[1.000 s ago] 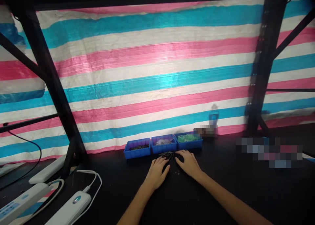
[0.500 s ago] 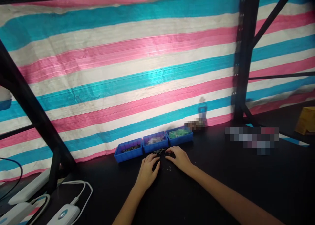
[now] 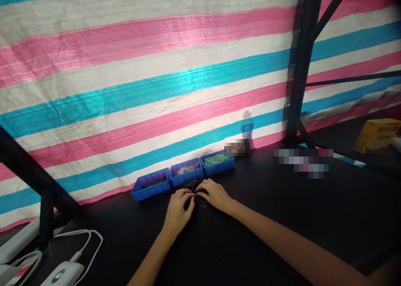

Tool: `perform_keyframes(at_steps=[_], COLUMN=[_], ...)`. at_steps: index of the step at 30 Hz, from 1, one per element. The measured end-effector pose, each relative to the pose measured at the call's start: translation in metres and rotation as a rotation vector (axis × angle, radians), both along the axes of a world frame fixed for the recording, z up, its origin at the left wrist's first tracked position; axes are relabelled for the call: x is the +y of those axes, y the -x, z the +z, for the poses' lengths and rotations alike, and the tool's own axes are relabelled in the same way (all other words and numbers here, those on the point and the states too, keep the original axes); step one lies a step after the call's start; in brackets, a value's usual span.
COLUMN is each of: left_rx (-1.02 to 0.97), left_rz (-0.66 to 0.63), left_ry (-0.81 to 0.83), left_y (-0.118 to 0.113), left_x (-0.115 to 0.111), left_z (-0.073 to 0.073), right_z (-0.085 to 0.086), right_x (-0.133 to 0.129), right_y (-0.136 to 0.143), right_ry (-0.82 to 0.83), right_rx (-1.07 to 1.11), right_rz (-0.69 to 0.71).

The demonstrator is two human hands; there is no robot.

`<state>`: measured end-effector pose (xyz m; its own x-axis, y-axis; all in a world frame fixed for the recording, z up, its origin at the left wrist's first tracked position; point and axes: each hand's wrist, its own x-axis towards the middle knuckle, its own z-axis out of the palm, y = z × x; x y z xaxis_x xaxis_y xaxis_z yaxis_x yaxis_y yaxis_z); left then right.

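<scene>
My left hand (image 3: 178, 208) and my right hand (image 3: 216, 195) meet almost fingertip to fingertip low over the black table. The thumb and fingers of each are drawn into a pinch. Whatever lies between them is too small to make out. Just behind the fingertips is a loose pile of thin, dark screw-like pieces (image 3: 191, 185). Beyond it three blue bins stand in a row. More dark slender pieces fill the left bin (image 3: 151, 191), clear plastic pieces the middle bin (image 3: 187, 179), and green pieces the right bin (image 3: 219, 168).
A striped tarp (image 3: 156, 89) hangs behind the black table (image 3: 250, 252). At the lower left are a white device (image 3: 64, 273) and its cable (image 3: 99, 244). Black frame posts (image 3: 297, 69) rise on both sides. A yellow box (image 3: 376, 135) stands at the far right.
My two hands have come closer together, and their fingertips have closed into pinches beside the pile. The camera view has shifted, so the bins appear farther left and higher.
</scene>
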<state>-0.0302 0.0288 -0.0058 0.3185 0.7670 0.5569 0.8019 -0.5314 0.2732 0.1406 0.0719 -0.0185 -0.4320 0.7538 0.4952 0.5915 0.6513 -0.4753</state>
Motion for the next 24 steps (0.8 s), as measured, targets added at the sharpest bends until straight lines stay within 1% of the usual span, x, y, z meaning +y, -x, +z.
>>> perform_keyframes(at_steps=[5,8,14,19,21,24], left_rx=[0.009,0.016,0.002,-0.062,-0.082,-0.057], left_rz=[0.025,0.037,0.07,0.097,0.078,0.019], left_ry=[0.02,0.039,0.051,0.056,0.064,0.081], left_y=[0.0005,-0.0004,-0.0006,0.0004,0.0006,0.0005], left_x=[-0.0003,-0.0017,-0.0019,-0.0015,-0.0018,-0.0026], left_z=[0.001,0.002,0.002,0.0001,-0.0002,0.0007], right_z=[0.0017,0.0019,0.0008,0.0025,0.003,0.0022], right_x=[-0.002,-0.0019,0.0003,-0.0004,-0.0015,-0.0028], right_y=[0.0003,0.0002,0.0016,0.0005,0.0009,0.0043], right_ry=[0.028,0.051,0.119,0.111,0.119,0.148], right_rx=[-0.01,0.003,0.059,0.136,0.163,0.226], right_rz=[-0.08,-0.101,-0.115,-0.085,-0.091,-0.098])
